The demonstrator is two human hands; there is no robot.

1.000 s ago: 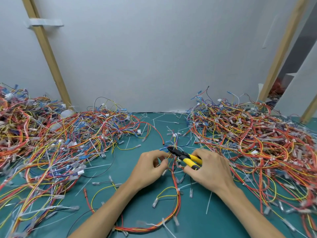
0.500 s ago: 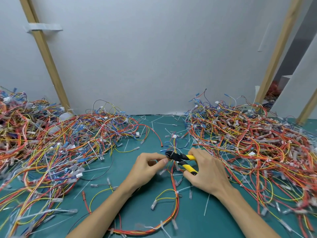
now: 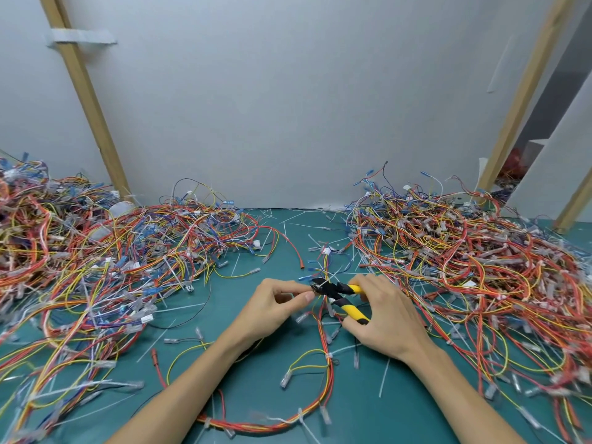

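Note:
My right hand [image 3: 386,318] grips yellow-and-black cutting pliers [image 3: 339,294], whose black jaws point left toward my left hand [image 3: 272,310]. With thumb and fingertips, my left hand pinches a red and yellow wire bundle [image 3: 324,363] right at the jaws, where a white cable tie sticks up. That bundle loops down across the green mat [image 3: 250,363] toward the near edge. What sits between the jaws is too small to make out.
A large heap of coloured wire harnesses [image 3: 96,261] covers the left of the mat, another heap [image 3: 464,264] the right. Cut white cable ties [image 3: 382,376] and loose terminals litter the middle. A white wall with slanted wooden posts [image 3: 86,97] stands behind.
The pliers' jaws moved left to meet my left hand's fingertips and the handles have spread a little. The hands stay at the same spot over the bundle.

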